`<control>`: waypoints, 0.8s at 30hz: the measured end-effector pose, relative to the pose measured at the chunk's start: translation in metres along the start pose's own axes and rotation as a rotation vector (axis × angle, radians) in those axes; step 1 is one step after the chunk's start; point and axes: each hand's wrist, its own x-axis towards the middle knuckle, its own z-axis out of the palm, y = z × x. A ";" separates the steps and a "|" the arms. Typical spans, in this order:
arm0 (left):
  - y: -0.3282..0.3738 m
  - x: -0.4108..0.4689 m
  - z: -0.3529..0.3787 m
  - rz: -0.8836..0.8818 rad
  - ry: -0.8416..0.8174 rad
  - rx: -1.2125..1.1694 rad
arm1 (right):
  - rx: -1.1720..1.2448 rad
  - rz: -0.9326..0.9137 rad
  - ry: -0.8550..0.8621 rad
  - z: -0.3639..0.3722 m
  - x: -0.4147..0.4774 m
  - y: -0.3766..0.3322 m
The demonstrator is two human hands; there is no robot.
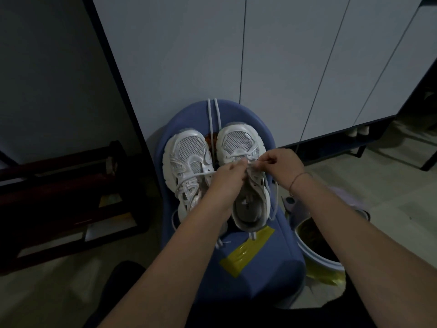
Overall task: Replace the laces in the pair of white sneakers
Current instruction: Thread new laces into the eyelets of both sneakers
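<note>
Left hand (230,171) and right hand (280,162) both pinch a white lace (275,200) at the far eyelets of the right-side white mesh sneaker (238,140) on the blue padded stool (272,247), apparently threading it; next it needs drawing snug evenly.

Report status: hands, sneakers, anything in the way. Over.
Left hand and right hand both pinching lace at eyelets of right sneaker. Left sneaker laced. Loose laces lie between the shoes, not in the way.

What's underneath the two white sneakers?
A blue seat with a yellow tape patch. Between the toes something reddish-brown peeks out; the sneakers hide the rest of it.
</note>
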 end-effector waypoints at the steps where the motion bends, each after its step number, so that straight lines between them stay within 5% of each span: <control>1: 0.002 0.002 0.001 -0.002 -0.005 -0.042 | -0.020 -0.008 -0.020 0.003 0.003 0.001; 12: 0.003 0.021 -0.008 -0.099 0.007 -0.150 | -0.090 -0.005 0.128 0.008 0.016 0.003; 24: 0.005 0.020 -0.011 -0.166 -0.021 0.052 | -0.119 -0.034 0.055 -0.002 0.013 0.005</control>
